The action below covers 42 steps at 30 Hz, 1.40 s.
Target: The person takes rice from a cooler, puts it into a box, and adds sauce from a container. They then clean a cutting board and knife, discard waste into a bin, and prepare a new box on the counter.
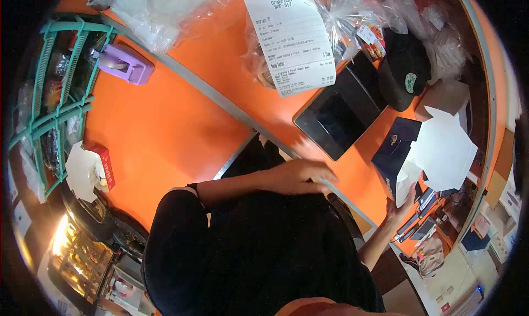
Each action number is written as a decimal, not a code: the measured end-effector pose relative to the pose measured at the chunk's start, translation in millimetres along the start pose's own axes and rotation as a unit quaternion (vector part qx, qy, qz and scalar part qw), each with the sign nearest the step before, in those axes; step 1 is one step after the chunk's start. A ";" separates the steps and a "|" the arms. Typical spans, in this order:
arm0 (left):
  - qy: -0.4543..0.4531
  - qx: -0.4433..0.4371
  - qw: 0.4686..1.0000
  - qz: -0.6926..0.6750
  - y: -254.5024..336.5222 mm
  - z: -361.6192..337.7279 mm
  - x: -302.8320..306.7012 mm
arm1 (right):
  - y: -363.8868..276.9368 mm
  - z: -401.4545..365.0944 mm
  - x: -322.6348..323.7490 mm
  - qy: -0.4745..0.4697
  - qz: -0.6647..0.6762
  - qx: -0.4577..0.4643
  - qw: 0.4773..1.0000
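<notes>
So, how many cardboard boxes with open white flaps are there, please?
2: a red one by the green plastic rack, and a dark blue one in the right hand.

On the surface [182, 118], a basket [60, 107] stands at the left edge of the frame, with a tape dispenser [128, 65] just to its right and a small box [91, 170] by its lower end. At the top centre, a receipt [292, 41] lies over a plastic bag [253, 57]. Below and right of it is a tablet [344, 107], with a cap [405, 68] to its right. Lower right of the tablet, the right hand [402, 206] holds an open box [397, 151], with pens [421, 206] below.
</notes>
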<state>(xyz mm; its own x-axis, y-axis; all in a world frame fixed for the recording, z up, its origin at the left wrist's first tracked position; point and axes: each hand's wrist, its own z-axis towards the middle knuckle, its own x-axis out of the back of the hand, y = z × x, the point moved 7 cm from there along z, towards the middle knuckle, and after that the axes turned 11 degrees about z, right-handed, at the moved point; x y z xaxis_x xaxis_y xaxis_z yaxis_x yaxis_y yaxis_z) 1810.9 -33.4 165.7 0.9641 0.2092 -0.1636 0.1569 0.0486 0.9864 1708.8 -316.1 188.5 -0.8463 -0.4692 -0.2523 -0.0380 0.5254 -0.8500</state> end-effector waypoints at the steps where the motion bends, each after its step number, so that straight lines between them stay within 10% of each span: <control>1: 0.091 -0.010 0.994 0.062 9.4 -3.3 24.5 | 0.0 0.3 -1.5 0.001 0.000 -0.001 1.000; 5: 0.373 -0.032 0.911 0.174 55.0 -44.1 101.3 | 0.1 5.2 -0.2 0.010 -0.014 -0.017 1.000; 8: 0.622 -0.082 0.695 0.352 92.0 -90.5 149.2 | 0.4 3.8 -11.8 -0.003 -0.006 -0.006 1.000; 12: 0.573 -0.116 0.555 0.592 155.9 -63.9 200.7 | -5.1 -1.4 -17.7 0.003 -0.004 0.020 1.000; 20: 0.449 0.066 0.471 0.756 167.9 19.1 206.6 | -11.2 -18.5 10.4 -0.015 0.063 0.036 0.997; 22: 0.427 0.078 0.607 0.666 157.3 15.1 226.3 | -12.6 -24.0 22.5 0.010 0.052 0.050 0.997; 31: 0.534 -0.191 0.590 0.575 193.7 -43.3 223.3 | -14.1 -39.7 65.9 0.022 0.126 0.063 0.990; 42: 0.498 -0.064 0.496 0.708 435.6 -33.6 178.4 | -34.5 -37.3 91.9 -0.023 0.210 0.096 0.973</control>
<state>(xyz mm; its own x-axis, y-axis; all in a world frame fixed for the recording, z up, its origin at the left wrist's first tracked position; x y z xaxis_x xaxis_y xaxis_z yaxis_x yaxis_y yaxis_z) 2044.0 57.9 565.8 -0.5063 0.4975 0.7044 -0.6032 -0.7880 0.1230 1612.5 -350.8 211.9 -0.7406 -0.2757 -0.6128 0.4100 0.5371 -0.7371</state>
